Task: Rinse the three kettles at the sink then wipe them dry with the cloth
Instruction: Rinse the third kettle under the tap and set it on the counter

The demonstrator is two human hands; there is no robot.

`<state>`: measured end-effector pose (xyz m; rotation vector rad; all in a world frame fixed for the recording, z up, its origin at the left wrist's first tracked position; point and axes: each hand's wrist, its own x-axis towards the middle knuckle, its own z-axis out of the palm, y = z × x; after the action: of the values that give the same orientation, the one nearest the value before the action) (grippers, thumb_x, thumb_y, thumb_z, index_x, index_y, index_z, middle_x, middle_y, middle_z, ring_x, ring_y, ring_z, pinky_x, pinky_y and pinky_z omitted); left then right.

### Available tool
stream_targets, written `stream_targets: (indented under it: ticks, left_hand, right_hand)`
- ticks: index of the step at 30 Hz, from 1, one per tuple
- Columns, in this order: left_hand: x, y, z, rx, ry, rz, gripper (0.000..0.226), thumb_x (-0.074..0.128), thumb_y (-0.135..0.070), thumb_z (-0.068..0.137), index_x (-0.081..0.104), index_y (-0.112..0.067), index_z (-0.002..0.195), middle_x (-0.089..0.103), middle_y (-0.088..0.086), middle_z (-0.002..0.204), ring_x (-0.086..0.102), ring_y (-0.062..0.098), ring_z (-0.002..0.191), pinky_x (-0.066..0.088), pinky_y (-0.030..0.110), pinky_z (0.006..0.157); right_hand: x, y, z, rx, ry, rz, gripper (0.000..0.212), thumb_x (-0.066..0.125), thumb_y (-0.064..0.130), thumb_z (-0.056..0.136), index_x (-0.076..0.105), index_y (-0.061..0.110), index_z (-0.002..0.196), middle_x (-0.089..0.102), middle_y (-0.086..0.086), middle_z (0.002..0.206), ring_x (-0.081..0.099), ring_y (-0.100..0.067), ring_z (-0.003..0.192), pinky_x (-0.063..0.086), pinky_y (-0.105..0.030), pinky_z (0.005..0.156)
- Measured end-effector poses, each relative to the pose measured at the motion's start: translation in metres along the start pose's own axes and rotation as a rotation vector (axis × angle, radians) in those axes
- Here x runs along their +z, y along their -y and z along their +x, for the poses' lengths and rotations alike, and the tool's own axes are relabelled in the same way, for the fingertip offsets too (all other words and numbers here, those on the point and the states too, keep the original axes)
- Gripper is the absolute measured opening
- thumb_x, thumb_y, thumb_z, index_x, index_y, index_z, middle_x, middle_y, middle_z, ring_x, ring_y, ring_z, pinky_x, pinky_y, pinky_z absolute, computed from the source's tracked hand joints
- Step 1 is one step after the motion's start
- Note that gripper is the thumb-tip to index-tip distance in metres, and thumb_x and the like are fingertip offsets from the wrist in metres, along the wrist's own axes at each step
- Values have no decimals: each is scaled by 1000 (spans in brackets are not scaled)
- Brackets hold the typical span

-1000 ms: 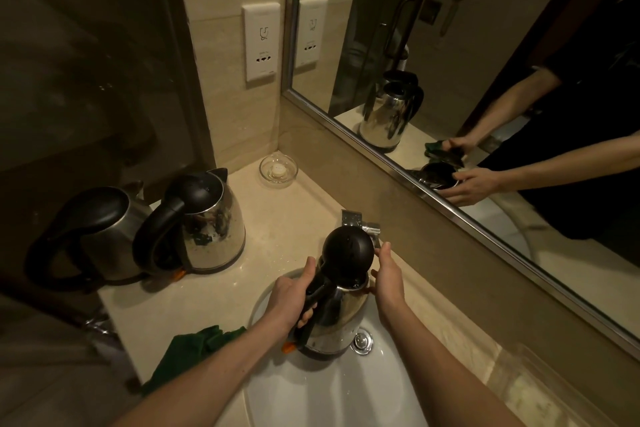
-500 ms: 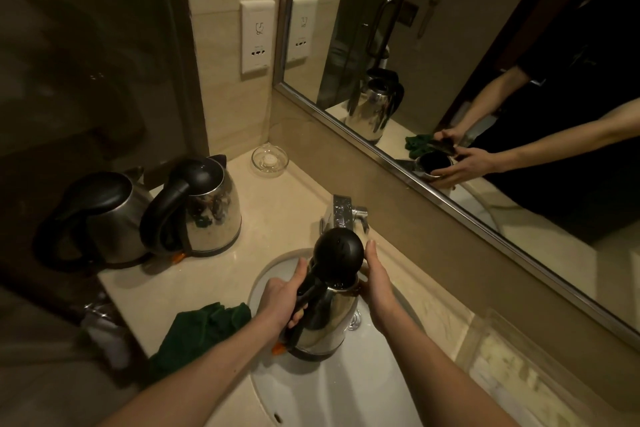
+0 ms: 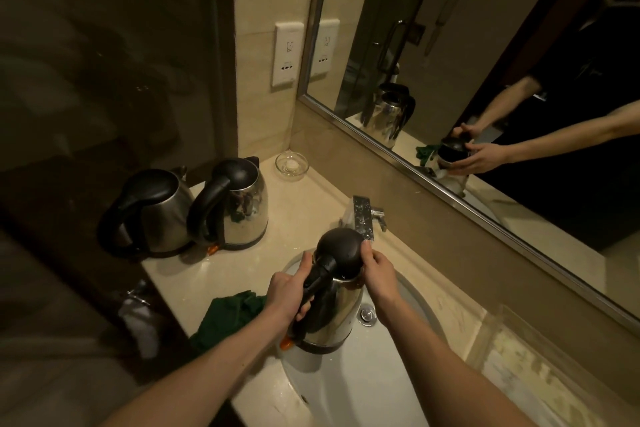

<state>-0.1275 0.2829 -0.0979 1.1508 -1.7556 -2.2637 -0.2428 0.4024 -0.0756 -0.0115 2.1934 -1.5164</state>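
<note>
Holds the kettle (image 3: pixel 341 308) upright between both hands, over the sink (image 3: pixel 363 388) and just below the faucet (image 3: pixel 362 218). Wraps the left hand (image 3: pixel 289 291) round its black handle, curls the right hand (image 3: pixel 379 272) against the lid's edge.

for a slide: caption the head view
Left hand and right hand hold a kettle over the sink, green cloth beside it.

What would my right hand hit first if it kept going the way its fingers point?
The right hand grips the held kettle beside its lid, so that blocks it at once. Past the lid, the faucet stands next in line, though depth is hard to judge.
</note>
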Motion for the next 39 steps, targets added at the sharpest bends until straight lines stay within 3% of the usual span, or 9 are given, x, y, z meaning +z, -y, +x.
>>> stream_targets:
  ticks: [3, 6, 10, 13, 15, 20, 28, 36, 39]
  left_hand:
    - [-12, -4, -5, 2, -15, -10, 64, 46, -68, 91, 58, -11, 64, 49, 3, 49, 44, 15, 39, 37, 22, 40]
    - [-25, -10, -7, 9, -42, -22, 64, 45, -69, 91, 57, -11, 64, 48, 3, 49, 44, 15, 38, 37, 21, 40]
    - [-39, -22, -5, 28, -56, -28, 65, 46, -69, 90, 55, -12, 60, 47, 3, 48, 42, 15, 38, 36, 22, 39]
    - [-48, -30, 1, 40, -60, -37, 65, 46, -72, 88, 54, -13, 61, 47, 2, 48, 42, 13, 37, 36, 21, 39]
    - [-52, -35, 6, 37, -51, -55, 67, 47, -75, 83, 57, -10, 70, 47, 2, 49, 43, 13, 38, 35, 22, 39]
    - [-57, -46, 25, 54, -74, -119, 67, 52, -70, 88, 54, -3, 96, 48, 1, 50, 43, 12, 36, 33, 21, 37]
    - [-57, -69, 60, 70, -56, -124, 69, 54, -72, 83, 51, -4, 93, 48, 1, 53, 44, 11, 38, 34, 23, 39]
    - [-45, -82, 99, 113, -57, -120, 59, 56, -67, 83, 52, -9, 75, 48, 4, 53, 44, 13, 38, 33, 23, 39]
    - [-36, -85, 114, 154, -62, -101, 59, 55, -66, 82, 51, -10, 64, 45, 4, 49, 43, 13, 36, 32, 21, 38]
  right_hand:
    - [16, 7, -6, -6, -25, 13, 49, 45, 50, 95, 57, 12, 122, 64, -12, 113, 64, -27, 97, 61, -39, 65]
    - [28, 18, -5, -34, -35, -16, 43, 47, 43, 97, 57, 10, 123, 62, -10, 117, 61, -24, 101, 56, -27, 58]
    - [42, 29, 1, -52, -69, -55, 48, 49, 37, 97, 53, 5, 132, 59, -11, 127, 55, -25, 114, 50, -35, 88]
    - [52, 39, 6, -54, -71, -93, 45, 50, 33, 97, 54, 6, 132, 59, -10, 127, 55, -25, 116, 49, -35, 90]
    - [57, 44, 12, -58, -71, -104, 43, 51, 30, 97, 53, 6, 133, 58, -9, 127, 55, -25, 114, 52, -30, 80]
    - [69, 54, 28, -57, -114, -110, 46, 56, 32, 94, 52, 6, 132, 58, -9, 127, 58, -26, 113, 48, -45, 98]
    - [79, 78, 59, -80, -140, 6, 36, 35, 30, 100, 59, 4, 91, 59, -13, 91, 53, -23, 87, 40, -33, 69]
    - [79, 95, 100, -66, -152, 69, 35, 30, 37, 103, 56, 15, 94, 60, 1, 91, 52, -15, 89, 38, -34, 87]
    - [76, 94, 117, -37, -134, 110, 43, 30, 39, 103, 57, 8, 112, 63, -5, 106, 55, -18, 99, 40, -34, 93]
